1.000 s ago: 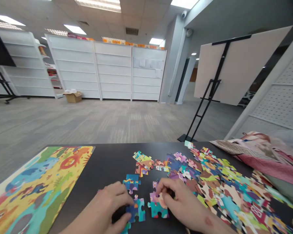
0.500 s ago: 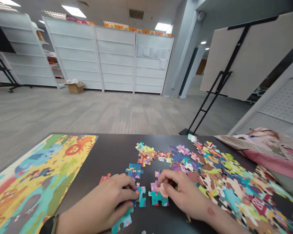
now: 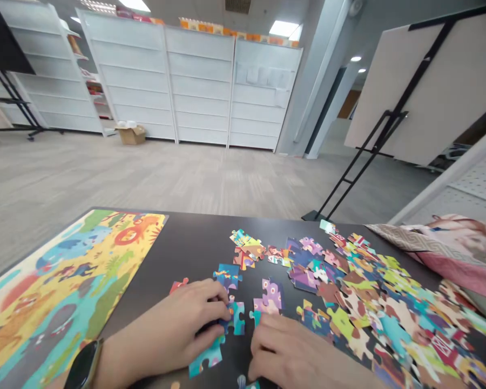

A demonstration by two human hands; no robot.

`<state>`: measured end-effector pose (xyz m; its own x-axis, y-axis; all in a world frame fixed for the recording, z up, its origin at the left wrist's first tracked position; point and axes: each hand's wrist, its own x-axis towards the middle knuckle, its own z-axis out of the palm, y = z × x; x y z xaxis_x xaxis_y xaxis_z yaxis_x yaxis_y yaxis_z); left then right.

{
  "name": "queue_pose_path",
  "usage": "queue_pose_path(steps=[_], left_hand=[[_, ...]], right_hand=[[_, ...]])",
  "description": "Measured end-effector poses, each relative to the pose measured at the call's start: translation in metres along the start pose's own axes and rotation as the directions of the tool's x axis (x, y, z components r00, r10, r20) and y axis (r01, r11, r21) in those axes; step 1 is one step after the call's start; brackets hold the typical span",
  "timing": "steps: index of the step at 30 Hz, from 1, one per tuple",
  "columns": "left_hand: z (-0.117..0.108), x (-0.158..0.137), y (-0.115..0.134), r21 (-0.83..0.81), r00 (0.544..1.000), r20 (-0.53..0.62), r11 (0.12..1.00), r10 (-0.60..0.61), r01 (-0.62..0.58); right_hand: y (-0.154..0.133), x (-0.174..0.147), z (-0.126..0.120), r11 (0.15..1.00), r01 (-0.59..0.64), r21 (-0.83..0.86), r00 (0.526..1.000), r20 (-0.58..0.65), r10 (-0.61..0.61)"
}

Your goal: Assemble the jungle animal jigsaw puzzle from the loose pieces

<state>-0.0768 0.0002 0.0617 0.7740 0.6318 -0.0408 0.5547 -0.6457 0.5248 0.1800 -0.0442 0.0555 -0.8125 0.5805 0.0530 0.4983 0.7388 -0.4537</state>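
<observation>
My left hand [image 3: 194,319], wearing a watch, rests on the table with its fingers curled onto a blue and teal puzzle piece [image 3: 237,317]. Under and beside it lie a teal piece [image 3: 206,359], a red piece [image 3: 179,285] and a blue piece [image 3: 227,274]. My right hand [image 3: 283,346] lies with bent fingers over the lower part of a pink and teal piece [image 3: 267,306]; its fingertips are partly hidden. A purple piece [image 3: 272,292] with an eye-like dot adjoins that one at the top. A narrow gap separates the two groups.
A large heap of loose pieces [image 3: 389,302] spreads over the right side. The printed picture sheet [image 3: 85,259] lies at the left. A small joined cluster [image 3: 247,248] is near the far edge. A pink-edged fabric bag [image 3: 449,262] sits at the right.
My right hand has moved nearer and lower, from the upper side of the pink and teal piece onto its lower part, uncovering the purple piece. The left hand stays put. The view has shifted slightly.
</observation>
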Motion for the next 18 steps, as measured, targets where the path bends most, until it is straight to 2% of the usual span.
queue_pose_path(steps=[3, 7, 13, 18], left_hand=[[0.0012, -0.0005, -0.0015, -0.004, 1.0, -0.013, 1.0, 0.008, -0.008], [0.0008, -0.0015, -0.0021, -0.016, 1.0, -0.009, 1.0, 0.013, -0.013], [-0.0015, -0.0024, 0.0018, -0.03, 1.0, 0.012, 0.999, -0.012, 0.012], [-0.0054, -0.0026, 0.0047, -0.071, 0.999, 0.042, 0.997, -0.022, 0.025]], right_hand=[[-0.0017, 0.0015, 0.0039, 0.997, 0.009, -0.073, 0.999, 0.035, -0.007], [-0.0025, 0.0019, 0.0005, 0.996, 0.045, -0.081, 0.997, 0.065, -0.04], [-0.0042, 0.0036, -0.0039, 0.995, 0.055, -0.087, 0.996, 0.081, -0.048], [0.0003, 0.0059, 0.0016, 0.991, 0.076, -0.114, 0.996, 0.056, -0.07]])
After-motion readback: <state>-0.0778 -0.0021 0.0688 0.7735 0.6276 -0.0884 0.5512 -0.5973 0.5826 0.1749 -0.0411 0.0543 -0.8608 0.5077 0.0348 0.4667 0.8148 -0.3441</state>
